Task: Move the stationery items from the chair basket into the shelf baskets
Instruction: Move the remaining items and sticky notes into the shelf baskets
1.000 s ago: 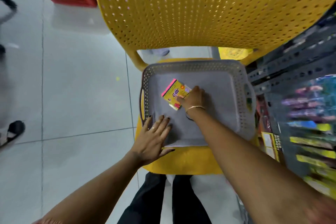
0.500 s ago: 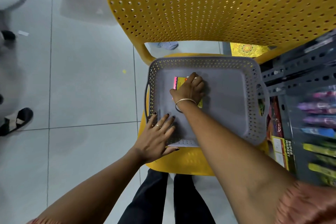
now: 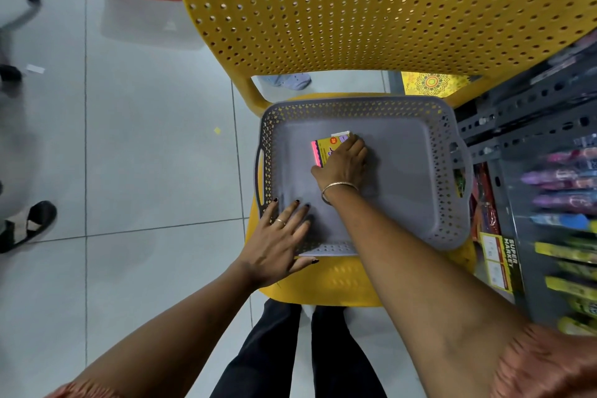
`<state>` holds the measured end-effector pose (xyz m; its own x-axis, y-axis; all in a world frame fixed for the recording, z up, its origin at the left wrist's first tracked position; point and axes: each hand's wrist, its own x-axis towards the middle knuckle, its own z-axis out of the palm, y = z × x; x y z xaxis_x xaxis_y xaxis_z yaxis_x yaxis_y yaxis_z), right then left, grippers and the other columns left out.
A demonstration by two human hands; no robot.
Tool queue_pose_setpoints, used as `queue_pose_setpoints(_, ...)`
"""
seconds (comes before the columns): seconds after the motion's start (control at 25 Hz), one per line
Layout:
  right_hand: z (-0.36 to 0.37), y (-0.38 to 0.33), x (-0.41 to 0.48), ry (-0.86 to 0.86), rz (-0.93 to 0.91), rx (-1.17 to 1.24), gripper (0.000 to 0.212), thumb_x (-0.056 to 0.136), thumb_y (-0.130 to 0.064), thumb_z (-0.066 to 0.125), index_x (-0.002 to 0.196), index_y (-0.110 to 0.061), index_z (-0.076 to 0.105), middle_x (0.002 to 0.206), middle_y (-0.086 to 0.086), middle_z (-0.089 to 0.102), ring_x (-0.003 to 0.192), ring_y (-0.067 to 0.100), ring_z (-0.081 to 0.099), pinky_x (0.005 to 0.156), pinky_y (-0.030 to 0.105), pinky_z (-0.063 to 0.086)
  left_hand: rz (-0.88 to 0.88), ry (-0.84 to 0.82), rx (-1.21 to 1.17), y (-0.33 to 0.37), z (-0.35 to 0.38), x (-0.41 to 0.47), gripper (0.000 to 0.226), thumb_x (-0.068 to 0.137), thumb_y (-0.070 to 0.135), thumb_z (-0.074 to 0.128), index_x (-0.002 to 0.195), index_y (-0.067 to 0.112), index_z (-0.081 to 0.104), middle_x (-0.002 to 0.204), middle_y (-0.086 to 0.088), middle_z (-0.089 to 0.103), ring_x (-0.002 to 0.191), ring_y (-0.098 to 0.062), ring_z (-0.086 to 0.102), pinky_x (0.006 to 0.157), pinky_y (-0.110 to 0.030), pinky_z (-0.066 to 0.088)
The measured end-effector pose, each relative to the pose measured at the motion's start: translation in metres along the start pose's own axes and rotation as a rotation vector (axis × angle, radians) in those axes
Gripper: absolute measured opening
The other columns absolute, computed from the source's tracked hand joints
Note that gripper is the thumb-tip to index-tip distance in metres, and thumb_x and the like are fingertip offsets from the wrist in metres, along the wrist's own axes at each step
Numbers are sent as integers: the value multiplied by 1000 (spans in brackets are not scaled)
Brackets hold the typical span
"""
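— Where's the stationery?

— A small yellow and pink packet lies on the floor of the grey basket, left of its middle. The basket sits on the yellow chair.

— And the hands?

— The right hand lies over the packet, fingers curled on its right side; whether they truly grip it, I cannot tell. The left hand rests flat, fingers spread, on the basket's near left corner.

— The shelf?

— The shelf stands to the right, blurred.
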<state>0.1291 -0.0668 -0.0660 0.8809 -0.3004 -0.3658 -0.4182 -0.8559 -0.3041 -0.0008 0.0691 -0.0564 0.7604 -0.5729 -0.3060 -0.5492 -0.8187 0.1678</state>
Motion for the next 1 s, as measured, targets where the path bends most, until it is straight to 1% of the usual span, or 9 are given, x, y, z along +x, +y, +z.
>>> queue_pose_setpoints(0.16,-17,9,-6,28,30,9,91,61,-30,80,131,1,30,132,18,40,120,33,38,96,43,41,5,8,26,-1,-3,0,79,91,64,13,130,6,51,140,-17,45,132,-32,37,107,-52,12)
queue_pose_setpoints(0.28,-47,14,-13,55,-12,18,87,59,-28,80,127,0,34,129,18,41,120,34,37,93,45,42,17,0,33,0,-14,-1,82,91,64,9,130,5,51,138,-18,47,130,-33,39,106,-53,14)
queue_pose_setpoints(0.4,-106,17,-26,92,-55,35,90,60,-29,80,130,0,32,130,19,39,121,36,35,96,45,40,31,3,25,3,-46,1,84,92,65,8,127,4,55,137,-18,48,130,-33,40,107,-53,13)
queue_pose_setpoints(0.56,-211,30,-66,155,-151,59,93,62,-27,79,136,-2,29,132,21,37,123,37,33,98,43,37,75,128,20,15,-115,11,86,91,67,9,128,3,53,140,-18,44,130,-33,40,105,-53,13)
queue_pose_setpoints(0.64,-269,40,-91,203,-180,66,94,60,-26,79,137,-4,30,129,21,40,121,38,35,98,42,36,146,212,34,26,-155,23,87,90,67,11,128,2,53,140,-19,44,129,-34,40,104,-54,14)
queue_pose_setpoints(0.76,-362,63,-138,325,-173,40,93,53,-33,73,134,-5,36,123,22,43,115,38,39,97,40,36,343,351,125,68,-220,44,85,91,65,11,126,1,54,139,-20,45,127,-35,43,104,-55,16)
queue_pose_setpoints(0.84,-420,82,-174,411,-164,9,88,52,-34,67,131,-5,39,121,22,44,112,37,39,97,39,36,481,445,174,108,-259,56,79,89,64,22,125,2,56,137,-19,47,128,-34,42,105,-56,20)
queue_pose_setpoints(0.92,-470,112,-218,489,-123,-22,84,58,-29,71,132,-7,38,121,20,43,112,35,38,98,38,36,601,523,199,162,-293,59,77,84,62,29,123,2,57,135,-19,49,128,-34,42,104,-54,18)
queue_pose_setpoints(1.0,-506,145,-257,529,-85,-47,86,59,-26,74,134,-10,35,122,17,42,115,33,37,99,37,37,690,580,202,213,-314,56,76,83,61,31,126,2,54,138,-19,47,131,-31,35,103,-52,17)
